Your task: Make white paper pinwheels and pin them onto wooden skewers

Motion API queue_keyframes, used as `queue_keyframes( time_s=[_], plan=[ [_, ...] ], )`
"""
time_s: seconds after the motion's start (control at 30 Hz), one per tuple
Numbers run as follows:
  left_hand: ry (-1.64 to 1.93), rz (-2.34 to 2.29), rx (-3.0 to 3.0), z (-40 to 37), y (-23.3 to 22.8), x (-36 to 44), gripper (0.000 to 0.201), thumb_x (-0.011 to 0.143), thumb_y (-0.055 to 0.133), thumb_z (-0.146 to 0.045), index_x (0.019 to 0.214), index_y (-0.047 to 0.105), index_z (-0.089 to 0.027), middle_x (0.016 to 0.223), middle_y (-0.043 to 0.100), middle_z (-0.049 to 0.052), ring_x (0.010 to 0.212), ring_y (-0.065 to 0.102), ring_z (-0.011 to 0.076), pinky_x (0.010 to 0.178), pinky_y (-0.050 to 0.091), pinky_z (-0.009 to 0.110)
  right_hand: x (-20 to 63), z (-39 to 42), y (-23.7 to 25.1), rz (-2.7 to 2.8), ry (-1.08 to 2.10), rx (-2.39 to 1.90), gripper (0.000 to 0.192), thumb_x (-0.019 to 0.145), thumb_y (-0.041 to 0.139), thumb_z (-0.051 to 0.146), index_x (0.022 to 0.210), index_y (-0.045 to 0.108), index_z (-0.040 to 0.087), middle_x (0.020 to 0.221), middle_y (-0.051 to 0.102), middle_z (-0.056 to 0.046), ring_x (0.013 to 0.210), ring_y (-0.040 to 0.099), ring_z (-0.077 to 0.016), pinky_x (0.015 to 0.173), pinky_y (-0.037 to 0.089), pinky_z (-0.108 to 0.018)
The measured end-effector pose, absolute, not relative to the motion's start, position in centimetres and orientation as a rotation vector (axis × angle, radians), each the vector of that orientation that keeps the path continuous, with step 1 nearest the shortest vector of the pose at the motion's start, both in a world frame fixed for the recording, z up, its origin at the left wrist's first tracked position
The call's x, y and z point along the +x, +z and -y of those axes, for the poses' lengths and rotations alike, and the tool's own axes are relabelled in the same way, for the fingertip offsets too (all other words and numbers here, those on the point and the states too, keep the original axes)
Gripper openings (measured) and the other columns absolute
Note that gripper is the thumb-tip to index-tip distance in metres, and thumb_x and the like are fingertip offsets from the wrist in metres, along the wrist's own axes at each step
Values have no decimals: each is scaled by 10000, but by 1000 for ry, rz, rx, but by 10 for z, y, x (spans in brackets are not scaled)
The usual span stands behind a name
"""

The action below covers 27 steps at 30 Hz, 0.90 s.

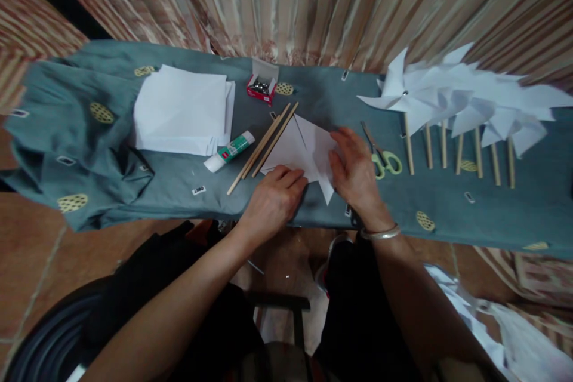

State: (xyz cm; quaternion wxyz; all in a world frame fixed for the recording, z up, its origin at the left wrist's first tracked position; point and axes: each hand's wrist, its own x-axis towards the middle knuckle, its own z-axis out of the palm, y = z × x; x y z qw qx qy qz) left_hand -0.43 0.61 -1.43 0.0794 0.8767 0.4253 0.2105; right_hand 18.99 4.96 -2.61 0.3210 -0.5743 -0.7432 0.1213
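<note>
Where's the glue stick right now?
In the head view the glue stick lies on the table left of the left hand, between the paper stack and the wooden sticks.

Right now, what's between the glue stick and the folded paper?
Two wooden sticks lie between the glue stick and the folded paper, seen in the head view.

On the table (447, 203) there are 2 hands: 1 left hand (273, 203) and 1 right hand (356, 170). I count 1 folded paper (304, 146), 1 stack of white sheets (181, 110), 1 glue stick (229, 151), 3 loose wooden sticks (264, 146), 1 box of pins (262, 88), 1 pair of scissors (382, 158), and 6 stems of finished pinwheels (465, 101) near the right edge
</note>
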Motion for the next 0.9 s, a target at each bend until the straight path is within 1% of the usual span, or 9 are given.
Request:
queue_keyframes(
  time_s=[0.07, 0.17, 0.3, 0.4, 0.47, 0.63, 0.7, 0.8, 0.9],
  plan=[
    [636, -1274, 2637, -6, -14, -5, 208, 951, 501, -180, 1058, 665, -113, 1123, 696, 107, 977, 583, 239, 859, 537, 395, 196, -57, -28, 1983, 293, -1558, 414, 933, 439, 253, 1311, 566, 142, 1386, 574, -167, 1342, 469, -319, 1105, 377, -569],
    [628, -1269, 2652, -7, -14, -6, 223, 940, 519, -164, 1100, 660, -101, 1139, 700, 107, 982, 596, 237, 867, 540, 386, 202, -64, -24, 2053, 258, -1565, 400, 934, 441, 259, 1266, 603, 105, 1285, 647, -181, 1254, 554, -325, 1084, 401, -566],
    [611, -1256, 2680, -8, -14, -9, 244, 931, 520, -146, 1123, 666, -108, 1169, 703, 105, 1029, 606, 246, 895, 538, 396, 210, -62, -13, 2047, 247, -1583, 348, 924, 461, 266, 1172, 677, 152, 1154, 719, -143, 1110, 646, -305, 1027, 466, -541],
    [638, -1255, 2682, -10, -14, -12, 242, 922, 519, -129, 1100, 682, -105, 1184, 701, 114, 1066, 600, 261, 911, 535, 410, 216, -55, -7, 1982, 277, -1669, 336, 893, 524, 305, 1144, 702, 171, 1059, 750, -125, 990, 687, -293, 935, 522, -502],
    [656, -1255, 2667, -11, -15, -14, 248, 915, 513, -112, 1090, 689, -112, 1201, 695, 119, 1085, 592, 265, 921, 530, 424, 220, -49, -4, 1916, 339, -1719, 331, 863, 568, 332, 1111, 720, 173, 958, 766, -97, 893, 706, -274, 856, 546, -459],
    [663, -1269, 2635, -17, -17, -18, 268, 902, 501, -99, 1078, 700, -132, 1246, 671, 130, 1127, 564, 279, 961, 504, 479, 229, -34, -2, 1783, 558, -1768, 297, 800, 630, 350, 1030, 739, 198, 764, 750, -20, 686, 688, -204, 689, 535, -351],
    [682, -1294, 2622, -18, -15, -17, 291, 899, 485, -88, 1094, 695, -140, 1279, 651, 129, 1161, 544, 282, 983, 489, 491, 233, -25, -1, 1760, 616, -1783, 289, 792, 634, 344, 1016, 735, 193, 746, 744, -18, 665, 683, -194, 670, 527, -334],
    [763, -1288, 2593, -14, -10, -12, 312, 905, 475, -93, 1137, 672, -164, 1295, 635, 114, 1174, 533, 270, 992, 475, 484, 236, -11, 1, 1742, 661, -1807, 271, 786, 642, 348, 995, 724, 196, 761, 750, -26, 680, 695, -195, 686, 529, -330],
    [765, -1142, 2598, -3, -5, -4, 247, 918, 564, -261, 1124, 660, -163, 1180, 673, 113, 1096, 561, 272, 934, 488, 458, 236, 1, 3, 1751, 685, -1832, 244, 782, 651, 347, 970, 712, 204, 740, 754, -27, 667, 696, -198, 672, 526, -327]
  ],
)
